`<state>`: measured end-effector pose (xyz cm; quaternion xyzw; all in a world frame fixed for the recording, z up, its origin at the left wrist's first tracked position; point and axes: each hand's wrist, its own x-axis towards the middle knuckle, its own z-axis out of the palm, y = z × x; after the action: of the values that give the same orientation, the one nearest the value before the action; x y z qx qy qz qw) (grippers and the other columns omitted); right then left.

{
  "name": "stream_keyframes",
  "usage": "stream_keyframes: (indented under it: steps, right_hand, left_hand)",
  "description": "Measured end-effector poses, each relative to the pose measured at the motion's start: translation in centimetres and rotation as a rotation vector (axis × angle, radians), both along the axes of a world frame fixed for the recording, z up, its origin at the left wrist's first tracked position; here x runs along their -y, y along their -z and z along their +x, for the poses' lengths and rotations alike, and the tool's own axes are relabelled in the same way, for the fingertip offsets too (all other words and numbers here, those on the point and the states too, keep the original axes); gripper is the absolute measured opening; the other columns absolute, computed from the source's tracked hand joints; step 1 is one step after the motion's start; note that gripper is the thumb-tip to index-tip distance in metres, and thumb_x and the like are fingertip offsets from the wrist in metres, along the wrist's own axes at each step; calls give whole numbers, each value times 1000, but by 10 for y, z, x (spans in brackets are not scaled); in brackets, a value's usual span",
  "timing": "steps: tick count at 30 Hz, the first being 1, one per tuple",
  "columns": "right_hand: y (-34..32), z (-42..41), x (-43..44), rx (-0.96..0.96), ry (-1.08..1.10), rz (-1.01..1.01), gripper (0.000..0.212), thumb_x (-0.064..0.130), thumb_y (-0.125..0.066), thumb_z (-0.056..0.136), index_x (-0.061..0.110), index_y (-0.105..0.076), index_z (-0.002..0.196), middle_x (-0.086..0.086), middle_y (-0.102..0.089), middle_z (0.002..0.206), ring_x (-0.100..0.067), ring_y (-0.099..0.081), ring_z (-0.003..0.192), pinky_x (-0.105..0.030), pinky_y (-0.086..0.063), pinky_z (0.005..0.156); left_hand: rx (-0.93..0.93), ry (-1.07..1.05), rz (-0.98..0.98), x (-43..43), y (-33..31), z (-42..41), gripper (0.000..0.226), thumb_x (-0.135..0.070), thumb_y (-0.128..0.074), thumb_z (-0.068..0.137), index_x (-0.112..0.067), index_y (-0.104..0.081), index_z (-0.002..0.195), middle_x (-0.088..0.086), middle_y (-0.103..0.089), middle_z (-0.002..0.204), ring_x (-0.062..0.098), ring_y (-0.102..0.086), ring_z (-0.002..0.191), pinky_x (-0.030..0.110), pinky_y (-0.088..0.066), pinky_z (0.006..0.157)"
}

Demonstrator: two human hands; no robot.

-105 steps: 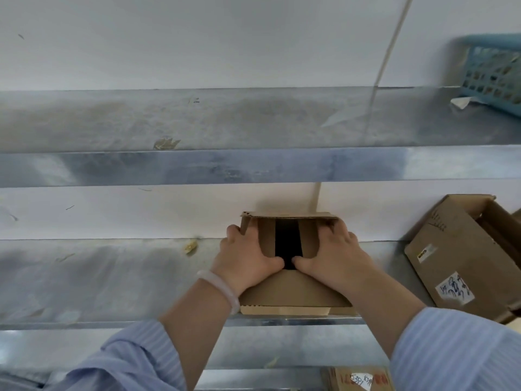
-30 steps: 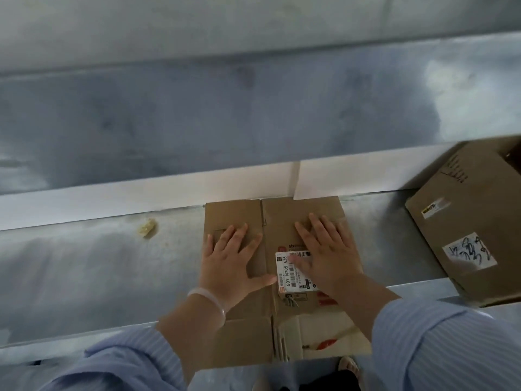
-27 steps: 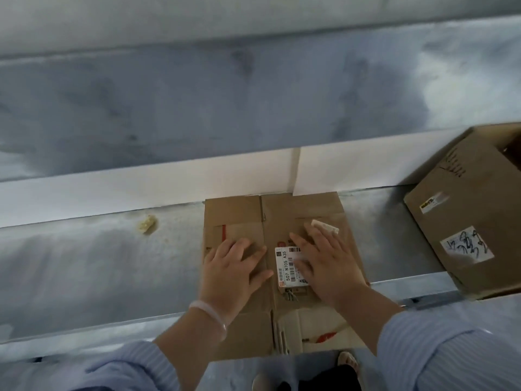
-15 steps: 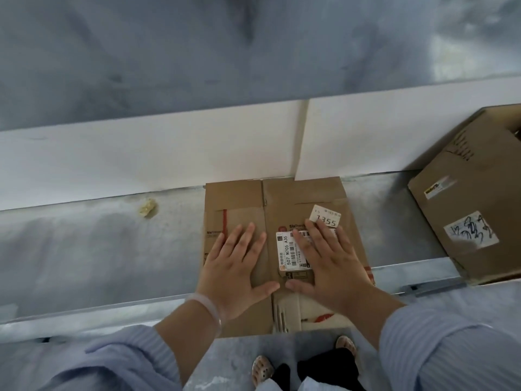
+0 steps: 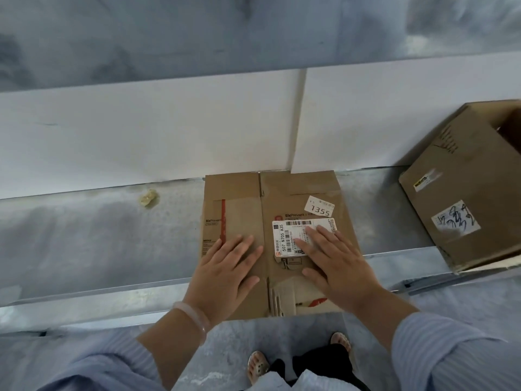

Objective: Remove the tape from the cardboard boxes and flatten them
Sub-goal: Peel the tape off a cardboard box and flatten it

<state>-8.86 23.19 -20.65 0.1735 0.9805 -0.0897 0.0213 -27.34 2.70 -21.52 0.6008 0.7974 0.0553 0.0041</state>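
Pressing with both palms, the person keeps the flattened cardboard box [image 5: 282,193] down on the metal shelf [image 5: 84,244]. Its far edge is at the white wall [image 5: 141,131] and its near edge hangs over the shelf's lip. The left hand [image 5: 225,275] lies on the left panel, fingers straight and a little spread, gripping nothing. The right hand [image 5: 335,266] lies the same way, fingertips on the shipping label [image 5: 287,235]. A second box [image 5: 465,193], not flattened, stands well apart at the right.
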Motion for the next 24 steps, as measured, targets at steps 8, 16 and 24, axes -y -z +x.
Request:
stream_keyframes:
  steps: [8,16,24]
  right_hand:
    - [9,23,23,-36,43,53,64,63,-30,94,30,-34,149,-4,-32,156,-25,-26,146,-46,-17,117]
    - [2,28,22,-51,56,18,54,59,-33,95,33,-48,140,0,-46,148,-23,-38,139,-44,-24,115]
    - [1,35,27,-36,82,-12,53,59,-39,93,34,-52,138,2,-47,147,-21,-38,139,-51,-36,110]
  left_hand:
    - [5,4,-46,8,-1,9,54,-52,-27,99,-28,-37,146,-1,-37,152,21,-33,141,48,-31,113]
    - [21,18,-33,19,2,20,54,-50,-33,98,-29,-34,148,-1,-32,155,21,-29,143,46,-25,113]
    - [59,8,1,22,-1,29,51,-49,-37,97,-31,-40,145,-3,-37,152,20,-35,139,43,-27,112]
